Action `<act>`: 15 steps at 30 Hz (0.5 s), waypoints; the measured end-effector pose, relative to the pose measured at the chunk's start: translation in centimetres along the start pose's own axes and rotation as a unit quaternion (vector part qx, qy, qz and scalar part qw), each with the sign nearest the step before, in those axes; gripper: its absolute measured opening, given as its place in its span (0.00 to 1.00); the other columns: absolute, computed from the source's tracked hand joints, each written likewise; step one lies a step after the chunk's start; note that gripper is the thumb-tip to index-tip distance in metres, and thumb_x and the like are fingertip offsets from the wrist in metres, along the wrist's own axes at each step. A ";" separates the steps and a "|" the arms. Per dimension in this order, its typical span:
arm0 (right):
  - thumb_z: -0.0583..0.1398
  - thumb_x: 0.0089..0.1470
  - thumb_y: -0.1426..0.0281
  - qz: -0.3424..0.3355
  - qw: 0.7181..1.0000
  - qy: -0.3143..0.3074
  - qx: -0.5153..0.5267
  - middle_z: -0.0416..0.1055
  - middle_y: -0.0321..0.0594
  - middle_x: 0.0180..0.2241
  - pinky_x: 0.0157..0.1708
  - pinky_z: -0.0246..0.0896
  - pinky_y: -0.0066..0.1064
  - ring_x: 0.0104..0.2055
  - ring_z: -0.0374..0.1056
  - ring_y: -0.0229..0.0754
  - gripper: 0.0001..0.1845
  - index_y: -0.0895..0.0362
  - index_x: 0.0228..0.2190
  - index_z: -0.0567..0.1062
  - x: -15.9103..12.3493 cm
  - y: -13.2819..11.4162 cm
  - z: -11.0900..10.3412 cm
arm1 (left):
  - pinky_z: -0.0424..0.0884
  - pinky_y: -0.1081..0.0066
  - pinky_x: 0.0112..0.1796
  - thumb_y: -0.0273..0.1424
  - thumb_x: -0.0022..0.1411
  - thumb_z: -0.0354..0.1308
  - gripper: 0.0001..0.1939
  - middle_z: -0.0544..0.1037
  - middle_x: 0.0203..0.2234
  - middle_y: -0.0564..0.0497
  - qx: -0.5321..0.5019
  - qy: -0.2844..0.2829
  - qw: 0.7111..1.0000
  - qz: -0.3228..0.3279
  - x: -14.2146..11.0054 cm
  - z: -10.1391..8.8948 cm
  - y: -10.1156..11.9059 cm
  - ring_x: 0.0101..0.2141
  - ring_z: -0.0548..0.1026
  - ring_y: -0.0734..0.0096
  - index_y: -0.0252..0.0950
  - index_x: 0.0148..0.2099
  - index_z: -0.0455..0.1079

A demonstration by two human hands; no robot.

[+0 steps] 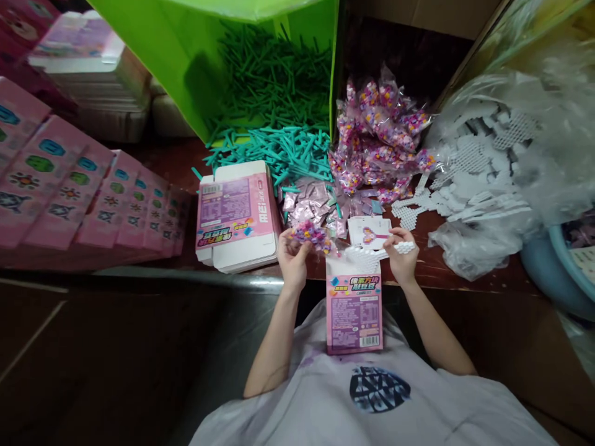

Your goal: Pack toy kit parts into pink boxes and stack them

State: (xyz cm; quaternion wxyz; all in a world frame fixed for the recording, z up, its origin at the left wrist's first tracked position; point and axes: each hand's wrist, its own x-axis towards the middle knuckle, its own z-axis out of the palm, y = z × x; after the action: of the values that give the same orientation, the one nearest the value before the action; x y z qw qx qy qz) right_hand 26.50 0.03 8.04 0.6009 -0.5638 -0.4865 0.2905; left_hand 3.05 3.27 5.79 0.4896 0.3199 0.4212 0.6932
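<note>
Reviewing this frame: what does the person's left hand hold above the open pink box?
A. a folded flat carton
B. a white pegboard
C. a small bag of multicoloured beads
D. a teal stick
C: the left hand pinches a small clear bag of multicoloured beads just beside the open top of the upright pink box; the white pegboard piece is at the right hand.

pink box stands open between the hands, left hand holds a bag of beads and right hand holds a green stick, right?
Not quite. In the head view the right hand holds a white pegboard piece, not a green stick; the green sticks lie in a heap further back. The rest holds: the pink box stands open between the hands, and the left hand holds a bag of beads.
</note>
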 end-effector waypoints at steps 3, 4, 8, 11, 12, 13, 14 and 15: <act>0.70 0.39 0.56 -0.009 0.996 0.032 -0.087 0.72 0.38 0.33 0.31 0.63 0.30 0.30 0.67 0.40 0.27 0.57 0.38 0.71 -1.1 0.5 0.6 | 0.70 0.78 0.36 0.35 0.48 0.71 0.25 0.75 0.34 0.54 -0.004 -0.019 1.000 0.005 0.3 0.5 -0.2 0.32 0.75 0.77 0.39 0.47 0.65; 0.70 0.39 0.57 -0.013 0.994 0.011 -0.109 0.73 0.39 0.34 0.30 0.63 0.30 0.30 0.67 0.39 0.27 0.57 0.39 0.72 -1.7 0.6 0.8 | 0.71 0.77 0.36 0.35 0.49 0.70 0.27 0.76 0.35 0.53 0.006 -0.039 0.999 -0.003 0.1 0.8 -0.3 0.33 0.75 0.76 0.39 0.48 0.64; 0.60 0.55 0.61 -0.043 0.988 -0.026 -0.149 0.73 0.38 0.31 0.28 0.59 0.30 0.25 0.64 0.37 0.15 0.57 0.42 0.73 -4.2 1.3 1.0 | 0.73 0.72 0.40 0.32 0.49 0.68 0.32 0.75 0.43 0.48 0.075 -0.127 0.989 -0.022 -1.3 1.8 -0.6 0.38 0.77 0.70 0.41 0.55 0.61; 0.59 0.56 0.64 -0.035 0.986 -0.012 -0.163 0.72 0.39 0.31 0.31 0.59 0.31 0.29 0.64 0.39 0.12 0.56 0.40 0.74 -5.4 1.7 0.7 | 0.71 0.71 0.43 0.31 0.50 0.67 0.23 0.75 0.45 0.46 0.136 -0.155 0.978 -0.010 -2.0 2.1 -0.7 0.42 0.76 0.68 0.38 0.50 0.68; 0.59 0.55 0.64 -0.020 0.987 -0.017 -0.158 0.71 0.38 0.30 0.32 0.59 0.31 0.30 0.64 0.40 0.11 0.55 0.39 0.75 -5.7 1.8 0.6 | 0.71 0.71 0.43 0.31 0.50 0.67 0.21 0.75 0.45 0.46 0.146 -0.158 0.977 -0.010 -2.1 2.1 -0.6 0.42 0.76 0.68 0.37 0.48 0.70; 0.60 0.54 0.64 -0.003 0.989 -0.021 -0.147 0.71 0.38 0.29 0.33 0.59 0.31 0.30 0.64 0.40 0.11 0.55 0.38 0.75 -5.9 1.9 0.6 | 0.71 0.71 0.43 0.31 0.50 0.67 0.20 0.76 0.44 0.47 0.148 -0.159 0.976 -0.015 -2.1 2.1 -0.5 0.41 0.76 0.68 0.37 0.47 0.71; 0.59 0.55 0.64 0.013 0.991 -0.020 -0.132 0.71 0.37 0.29 0.33 0.59 0.32 0.31 0.64 0.41 0.10 0.54 0.38 0.75 -6.0 1.9 0.5 | 0.71 0.71 0.42 0.31 0.50 0.68 0.20 0.76 0.43 0.47 0.147 -0.164 0.975 -0.024 -2.0 2.1 -0.5 0.40 0.76 0.68 0.37 0.47 0.71; 0.59 0.55 0.63 0.023 0.992 -0.017 -0.122 0.70 0.37 0.28 0.34 0.59 0.32 0.31 0.64 0.41 0.10 0.54 0.37 0.75 -6.1 1.9 0.5 | 0.71 0.71 0.41 0.32 0.50 0.68 0.20 0.77 0.42 0.47 0.148 -0.178 0.972 -0.039 -1.9 2.1 -0.4 0.39 0.76 0.68 0.36 0.46 0.72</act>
State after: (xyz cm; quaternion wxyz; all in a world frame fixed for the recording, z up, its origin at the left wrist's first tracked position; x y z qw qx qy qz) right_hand 24.25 -4.83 4.57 0.5123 -0.6388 -0.5153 0.2528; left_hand 5.60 2.05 6.27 0.5304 0.4904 0.4377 0.5353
